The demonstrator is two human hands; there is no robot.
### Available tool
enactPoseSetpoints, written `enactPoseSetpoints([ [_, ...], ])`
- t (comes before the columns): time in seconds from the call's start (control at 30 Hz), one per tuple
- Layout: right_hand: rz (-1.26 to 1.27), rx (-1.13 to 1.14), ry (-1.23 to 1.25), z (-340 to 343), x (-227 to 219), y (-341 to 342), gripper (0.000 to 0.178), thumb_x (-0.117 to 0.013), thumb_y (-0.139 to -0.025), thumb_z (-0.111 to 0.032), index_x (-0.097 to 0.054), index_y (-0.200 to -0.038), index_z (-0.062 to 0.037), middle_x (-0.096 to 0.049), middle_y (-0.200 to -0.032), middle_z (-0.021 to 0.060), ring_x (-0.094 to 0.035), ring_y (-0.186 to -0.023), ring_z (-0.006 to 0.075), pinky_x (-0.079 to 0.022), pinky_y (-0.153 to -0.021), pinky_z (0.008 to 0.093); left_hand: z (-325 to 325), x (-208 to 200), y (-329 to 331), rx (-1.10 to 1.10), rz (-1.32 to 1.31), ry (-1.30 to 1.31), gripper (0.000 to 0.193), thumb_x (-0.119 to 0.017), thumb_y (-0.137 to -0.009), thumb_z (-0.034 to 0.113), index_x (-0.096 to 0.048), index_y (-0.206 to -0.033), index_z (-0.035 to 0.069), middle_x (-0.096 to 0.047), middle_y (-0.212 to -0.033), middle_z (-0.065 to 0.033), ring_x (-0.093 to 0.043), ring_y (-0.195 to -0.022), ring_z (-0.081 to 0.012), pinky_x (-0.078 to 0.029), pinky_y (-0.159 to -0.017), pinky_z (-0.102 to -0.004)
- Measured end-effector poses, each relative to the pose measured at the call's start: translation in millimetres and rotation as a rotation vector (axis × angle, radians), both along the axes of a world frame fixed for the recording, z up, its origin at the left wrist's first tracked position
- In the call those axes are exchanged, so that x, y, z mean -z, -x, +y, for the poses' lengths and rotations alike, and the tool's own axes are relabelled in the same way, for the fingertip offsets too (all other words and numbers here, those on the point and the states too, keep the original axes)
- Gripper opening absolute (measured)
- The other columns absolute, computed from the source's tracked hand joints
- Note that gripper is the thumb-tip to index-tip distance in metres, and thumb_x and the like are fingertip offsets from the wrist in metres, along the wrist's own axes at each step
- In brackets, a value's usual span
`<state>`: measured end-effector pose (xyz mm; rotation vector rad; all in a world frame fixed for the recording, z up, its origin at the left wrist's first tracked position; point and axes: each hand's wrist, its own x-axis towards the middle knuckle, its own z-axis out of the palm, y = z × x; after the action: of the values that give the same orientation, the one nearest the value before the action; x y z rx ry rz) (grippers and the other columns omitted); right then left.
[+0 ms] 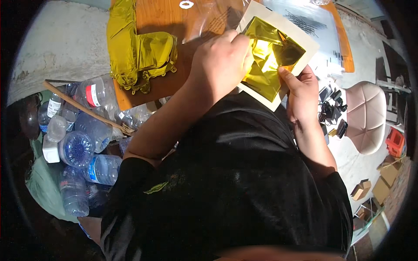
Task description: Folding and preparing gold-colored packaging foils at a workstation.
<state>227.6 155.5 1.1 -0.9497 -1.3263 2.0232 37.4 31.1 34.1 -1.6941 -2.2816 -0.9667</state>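
Note:
A folded square of shiny gold foil (266, 65) lies on a beige card (308, 40), tilted over the table's near edge. My left hand (223, 61) is closed at the foil's left edge, its fingertips partly hidden. With my right hand (303, 89) I grip the card's lower right side, thumb pressed on the foil and fingers partly behind the card. Flat gold foil pieces (152, 50) with small tabs, looking like deflated foil balloons, lie on the wooden table (163, 21) to the left.
Clear plastic packages (305, 21) lie at the table's right, and a white ring (186, 4) at the back. Below left are several plastic bottles (93, 130) and a wooden stick (78, 104). A pale padded chair (366, 117), black cables (333, 106) and cardboard boxes (383, 182) are on the right.

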Motion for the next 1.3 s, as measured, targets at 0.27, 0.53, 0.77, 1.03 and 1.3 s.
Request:
enactPoseSetpoints([
  [0.27, 0.107, 0.043, -0.025, -13.9, -2.5, 1.9, 0.021, -0.074, -0.101, 0.004, -0.070, -0.121, -0.0008, -0.078, -0.105, 0.0053, -0.070, -0.085, 0.0078, -0.056, -0.074, 0.0232, -23.0, -11.7, 1.5, -0.044, -0.139, -0.020, 0.015, -0.080, -0.086, 0.004, -0.076, -0.100, 0.003, -0.071, -0.086, -0.0150, -0.074, -0.077, -0.0338, -0.060, -0.070, -0.0422],
  [0.53, 0.180, 0.006, 0.001, -16.4, 8.8, 8.0, 0.029, -0.070, -0.102, 0.008, -0.069, -0.129, 0.0007, -0.078, -0.121, 0.0101, -0.074, -0.106, 0.0161, -0.059, -0.098, 0.0319, -32.5, -16.3, -10.9, 0.031, 0.020, -0.163, 0.016, -0.085, -0.085, 0.012, -0.071, -0.092, 0.007, -0.067, -0.082, -0.0085, -0.071, -0.074, -0.0297, -0.058, -0.065, -0.0398],
  [0.77, 0.338, 0.048, 0.032, -16.4, -9.3, 15.5, 0.030, -0.072, -0.101, 0.006, -0.068, -0.130, -0.0005, -0.078, -0.121, 0.0105, -0.074, -0.106, 0.0166, -0.058, -0.100, 0.0322, -91.8, 10.7, -22.5, -0.222, -0.749, -0.667, 0.042, -0.080, -0.099, 0.020, -0.058, -0.131, 0.004, -0.068, -0.121, -0.0089, -0.064, -0.115, -0.0201, -0.050, -0.101, -0.0390],
  [1.03, 0.344, -0.038, 0.108, -26.9, -11.0, 28.7, 0.030, -0.070, -0.102, 0.007, -0.068, -0.131, -0.0008, -0.077, -0.120, 0.0095, -0.072, -0.108, 0.0169, -0.057, -0.102, 0.0328, -48.6, -21.3, -19.7, 0.251, -1.893, -0.655, 0.049, -0.059, -0.108, 0.014, -0.053, -0.155, 0.003, -0.062, -0.151, -0.0129, -0.059, -0.141, -0.0277, -0.044, -0.122, -0.0497],
  [1.3, 0.294, -0.039, 0.140, -28.6, -20.3, 42.9, 0.029, -0.067, -0.103, 0.009, -0.067, -0.131, 0.0008, -0.076, -0.123, 0.0114, -0.072, -0.108, 0.0173, -0.057, -0.101, 0.0335, -45.0, -16.6, -21.1, 0.026, -1.863, -0.632, 0.046, -0.054, -0.106, 0.002, -0.055, -0.153, 0.002, -0.065, -0.147, -0.0133, -0.061, -0.138, -0.0267, -0.048, -0.118, -0.0463],
])
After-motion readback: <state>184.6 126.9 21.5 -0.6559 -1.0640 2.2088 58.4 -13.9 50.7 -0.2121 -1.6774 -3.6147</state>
